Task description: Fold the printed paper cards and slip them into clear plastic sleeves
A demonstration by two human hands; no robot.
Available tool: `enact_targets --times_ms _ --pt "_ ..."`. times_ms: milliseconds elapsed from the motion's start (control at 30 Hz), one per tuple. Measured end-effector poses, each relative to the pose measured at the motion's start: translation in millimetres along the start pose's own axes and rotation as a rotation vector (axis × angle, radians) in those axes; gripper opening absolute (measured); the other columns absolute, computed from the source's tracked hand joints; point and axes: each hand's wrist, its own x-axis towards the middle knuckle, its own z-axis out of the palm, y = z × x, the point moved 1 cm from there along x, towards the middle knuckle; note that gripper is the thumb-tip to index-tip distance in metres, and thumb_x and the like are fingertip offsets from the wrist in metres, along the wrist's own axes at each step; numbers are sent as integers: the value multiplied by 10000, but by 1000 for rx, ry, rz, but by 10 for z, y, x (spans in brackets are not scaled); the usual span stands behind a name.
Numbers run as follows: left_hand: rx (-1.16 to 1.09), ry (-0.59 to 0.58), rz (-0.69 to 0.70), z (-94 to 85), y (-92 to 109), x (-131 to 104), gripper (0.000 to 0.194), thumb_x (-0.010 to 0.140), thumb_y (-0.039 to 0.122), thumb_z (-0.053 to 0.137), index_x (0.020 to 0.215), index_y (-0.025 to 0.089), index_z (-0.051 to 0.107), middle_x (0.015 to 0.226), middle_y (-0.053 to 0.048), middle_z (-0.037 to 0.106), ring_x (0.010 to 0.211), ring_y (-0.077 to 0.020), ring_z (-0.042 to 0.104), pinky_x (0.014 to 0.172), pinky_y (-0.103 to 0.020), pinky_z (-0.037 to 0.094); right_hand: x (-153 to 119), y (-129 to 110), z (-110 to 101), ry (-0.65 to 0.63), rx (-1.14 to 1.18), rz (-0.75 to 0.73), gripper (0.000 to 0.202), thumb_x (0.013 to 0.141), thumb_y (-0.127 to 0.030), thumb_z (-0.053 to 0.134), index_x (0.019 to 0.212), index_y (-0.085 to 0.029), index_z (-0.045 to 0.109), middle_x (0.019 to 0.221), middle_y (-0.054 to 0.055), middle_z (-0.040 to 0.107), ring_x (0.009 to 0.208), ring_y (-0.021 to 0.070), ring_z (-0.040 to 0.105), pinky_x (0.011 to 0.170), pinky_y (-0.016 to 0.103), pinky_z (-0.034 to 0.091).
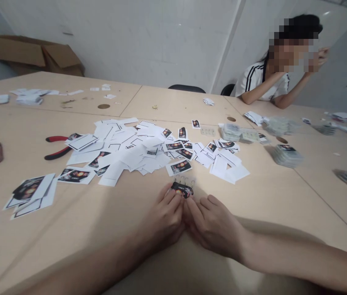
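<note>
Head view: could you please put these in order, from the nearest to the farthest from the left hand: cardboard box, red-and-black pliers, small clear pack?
1. Small clear pack: held in the left hand and right hand.
2. Red-and-black pliers: ahead, to the left.
3. Cardboard box: far back, left.

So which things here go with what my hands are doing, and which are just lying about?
Job, apparently: clear pack and dark card, in left hand and right hand; loose cards; stacked packs.

Probably lying about: red-handled tool; cardboard box.

Pale wall behind wood-toned table; dark chair back.
</note>
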Motion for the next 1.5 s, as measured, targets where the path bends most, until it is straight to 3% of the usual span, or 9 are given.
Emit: enact_targets --times_ms 233,467,700,767,867,1000,1167,1367,1500 --pt "13 13 -24 -45 -4 23 219 772 168 400 836 115 603 748 -82 588 740 -178 514 965 -440 304 -10 51 -44 -114 -53 -24 322 764 -198 419 1042 -48 485 832 123 587 618 191 498 532 336 346" --pt "-105 -37 172 -10 34 -17 217 739 138 408 841 83 592 831 -117 603 854 -221 520 930 -440 338 -19 65 -62 -260 -95 41 344 743 -167 425 1060 -37 450 921 182 579 800 250 541 665 359 380" --pt "-325 -77 228 -99 35 -20 255 730 120 404 945 75 535 978 -119 583 995 -198 486 958 -338 334 -9 214 36 -300 7 113 430 721 -99 391 1146 -29 379 1052 215 531 955 268 498 728 367 403" --pt "-349 -10 202 -147 -21 -4 264 733 112 415 982 99 501 1039 -111 561 1033 -181 469 985 -353 295 7 300 58 -321 104 105 473 697 -86 396 1167 -40 371 1096 197 510 913 249 513 721 357 418" --pt "-279 103 14 -178 -193 32 285 727 163 465 1011 143 474 1099 -107 531 1095 -205 430 1001 -443 217 34 436 68 -344 229 65 567 666 -90 408 1224 -39 317 1130 175 497 862 230 529 705 345 439" --pt "-204 -41 -173 -88 -451 55 443 701 342 533 1097 169 437 1218 -125 448 1170 -272 357 980 -536 141 63 613 60 -343 383 -33 642 650 -47 391 1276 -44 252 1224 154 440 987 216 500 823 341 418" --pt "-281 -147 -126 27 -593 16 385 715 393 535 1045 201 488 1157 -81 528 1116 -232 443 1008 -524 -17 82 746 82 -316 481 -106 633 654 -5 378 1272 -112 300 1282 86 398 1113 179 424 906 314 374" --pt "-348 -176 -73 10 -634 8 385 702 336 563 1053 190 501 1157 -87 526 1098 -204 463 1029 -483 39 60 590 88 -347 286 -45 608 691 -18 376 1284 -99 275 1288 116 381 955 210 519 776 364 426" --pt "-360 -184 -100 11 -637 15 384 694 339 573 1037 176 516 1144 -100 532 1091 -207 468 1025 -484 66 40 523 61 -367 257 -75 629 679 -18 393 1289 -74 253 1284 142 378 979 205 504 750 335 418"
